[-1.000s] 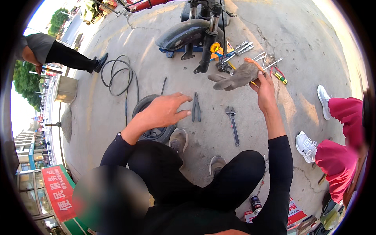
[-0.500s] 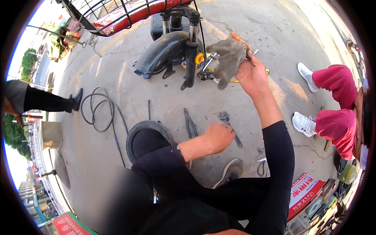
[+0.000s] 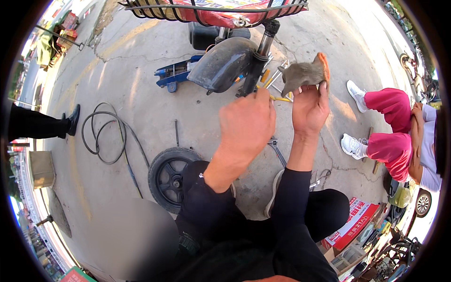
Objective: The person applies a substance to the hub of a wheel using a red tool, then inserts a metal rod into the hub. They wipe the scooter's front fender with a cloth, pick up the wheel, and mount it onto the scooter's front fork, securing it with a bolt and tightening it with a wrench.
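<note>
A: Your right hand, what's in it?

B: Grey glove, orange cuff to the right. You have it pinched between thumb and fingers, held over the pavement, right of the black fork leg.

A: Your left hand?

B: Blurred. Fingers curled inward, back of the hand uppermost, at the fork leg's lower end in this view. Can't tell whether they touch it or pinch anything.

A: Around you?

B: Black mudguard beside the fork leg, blue jack just left of it. Spoked wheel flat by your left knee, a bolt above it, looped hose farther left. Adjustable wrench between your forearms, partly hidden. Well off right, a seated person in magenta trousers.
</note>
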Motion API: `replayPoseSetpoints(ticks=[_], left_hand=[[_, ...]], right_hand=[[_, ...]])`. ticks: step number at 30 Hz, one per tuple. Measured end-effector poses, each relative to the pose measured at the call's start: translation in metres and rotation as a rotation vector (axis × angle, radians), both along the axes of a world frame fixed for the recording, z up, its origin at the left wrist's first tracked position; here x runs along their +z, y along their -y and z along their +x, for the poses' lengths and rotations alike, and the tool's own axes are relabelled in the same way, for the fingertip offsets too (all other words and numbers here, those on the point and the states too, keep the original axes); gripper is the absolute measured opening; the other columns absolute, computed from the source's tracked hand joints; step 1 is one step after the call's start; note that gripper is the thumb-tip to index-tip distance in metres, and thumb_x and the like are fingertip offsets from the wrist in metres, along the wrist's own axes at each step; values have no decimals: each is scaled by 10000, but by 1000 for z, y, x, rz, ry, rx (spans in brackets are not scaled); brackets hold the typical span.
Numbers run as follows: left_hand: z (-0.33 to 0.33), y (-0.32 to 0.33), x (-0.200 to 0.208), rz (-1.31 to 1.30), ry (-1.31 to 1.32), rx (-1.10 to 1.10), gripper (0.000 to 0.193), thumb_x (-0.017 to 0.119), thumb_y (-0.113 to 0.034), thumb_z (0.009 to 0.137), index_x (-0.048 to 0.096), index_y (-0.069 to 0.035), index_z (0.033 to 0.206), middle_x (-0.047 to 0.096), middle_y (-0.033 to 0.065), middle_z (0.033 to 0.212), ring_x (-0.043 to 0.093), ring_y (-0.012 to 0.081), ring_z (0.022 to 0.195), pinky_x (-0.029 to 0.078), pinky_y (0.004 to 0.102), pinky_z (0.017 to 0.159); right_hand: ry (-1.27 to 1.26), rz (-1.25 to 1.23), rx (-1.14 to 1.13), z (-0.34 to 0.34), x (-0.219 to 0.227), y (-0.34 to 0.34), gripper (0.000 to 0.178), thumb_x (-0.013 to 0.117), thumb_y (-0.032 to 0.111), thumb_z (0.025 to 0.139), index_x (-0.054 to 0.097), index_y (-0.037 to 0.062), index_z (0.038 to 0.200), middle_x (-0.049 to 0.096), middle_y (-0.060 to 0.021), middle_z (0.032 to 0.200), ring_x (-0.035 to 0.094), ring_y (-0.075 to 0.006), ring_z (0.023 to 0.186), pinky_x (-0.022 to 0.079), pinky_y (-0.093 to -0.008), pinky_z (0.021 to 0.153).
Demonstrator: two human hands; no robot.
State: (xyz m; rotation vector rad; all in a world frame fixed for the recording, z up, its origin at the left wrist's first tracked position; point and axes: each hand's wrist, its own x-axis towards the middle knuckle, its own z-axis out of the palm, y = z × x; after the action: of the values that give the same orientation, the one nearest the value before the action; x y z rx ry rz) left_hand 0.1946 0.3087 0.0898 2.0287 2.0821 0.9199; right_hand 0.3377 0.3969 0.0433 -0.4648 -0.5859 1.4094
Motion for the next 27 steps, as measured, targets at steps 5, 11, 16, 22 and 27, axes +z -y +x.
replayPoseSetpoints(ticks=[5, 11, 16, 22, 27], left_hand=[[-87, 7, 10, 336, 621, 425, 339, 627, -257, 986, 602, -7, 1213, 676, 124, 1052, 662, 216, 951, 511, 343, 798], [-126, 7, -22, -30, 1664, 381, 838, 543, -520, 976, 239, 43, 1517, 482, 185, 1368, 501, 259, 1208, 377, 504, 1047], [-105, -18, -30, -105, 1722, 372, 767, 444, -538, 1010, 302, 40, 1495, 530, 151, 1360, 462, 244, 1264, 281, 508, 1127], [-108, -25, -32, -4, 1943, 263, 391, 350, -275, 1068, 581, -19, 1253, 682, 113, 1164, 646, 218, 1095, 506, 417, 958], [-109, -29, -48, 15, 1869, 304, 327, 364, -170, 1033, 556, 17, 1219, 673, 134, 1158, 665, 247, 1045, 533, 403, 913]], right_hand=[[990, 633, 231, -94, 16, 25, 215, 627, 187, 971, 604, 35, 1122, 560, -183, 1378, 505, -314, 1329, 401, -424, 1101], [1407, 962, -57, -125, -8, 19, 366, 653, 341, 919, 633, 24, 1102, 553, -205, 1374, 442, -413, 1344, 350, -520, 1111], [1484, 687, -171, -124, -20, -83, 470, 590, 319, 954, 609, -38, 1259, 601, -216, 1315, 510, -407, 1277, 388, -484, 1077], [1507, 806, -91, -121, -19, 35, 649, 630, 364, 921, 497, -63, 1391, 444, -247, 1497, 353, -405, 1440, 355, -491, 1133], [1296, 387, -211, -121, -39, -39, 791, 625, 411, 920, 390, -135, 1441, 326, -333, 1544, 276, -457, 1470, 291, -511, 1182]])
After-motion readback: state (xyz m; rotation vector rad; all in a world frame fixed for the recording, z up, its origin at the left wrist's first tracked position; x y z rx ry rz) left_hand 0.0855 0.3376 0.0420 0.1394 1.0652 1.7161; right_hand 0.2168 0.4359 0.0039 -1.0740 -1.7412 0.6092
